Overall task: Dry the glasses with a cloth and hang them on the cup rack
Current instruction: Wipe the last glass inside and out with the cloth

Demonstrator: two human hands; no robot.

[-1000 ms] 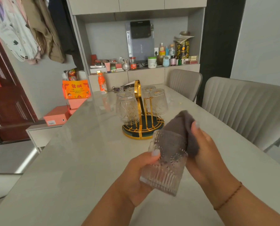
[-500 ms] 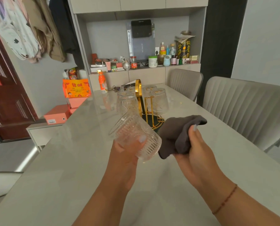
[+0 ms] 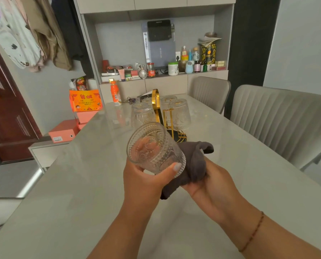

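At frame centre my left hand (image 3: 143, 180) grips the embossed glass (image 3: 155, 148), tilted, mouth toward me. My right hand (image 3: 210, 186) clutches the grey cloth (image 3: 195, 161) against its base. Behind stands the gold cup rack (image 3: 158, 113) with hung glasses (image 3: 180, 114). Writing on the orange box (image 3: 85, 100), centre left, is unreadable.

Over a pale grey table (image 3: 66, 193), the left hand (image 3: 143, 181) grips a clear embossed drinking glass (image 3: 155, 148), tilted with its mouth toward the camera. The right hand (image 3: 211, 186) holds a dark grey cloth (image 3: 195, 161) against its side. Behind stands a gold wire cup rack (image 3: 158, 109) holding upturned glasses (image 3: 180, 114).
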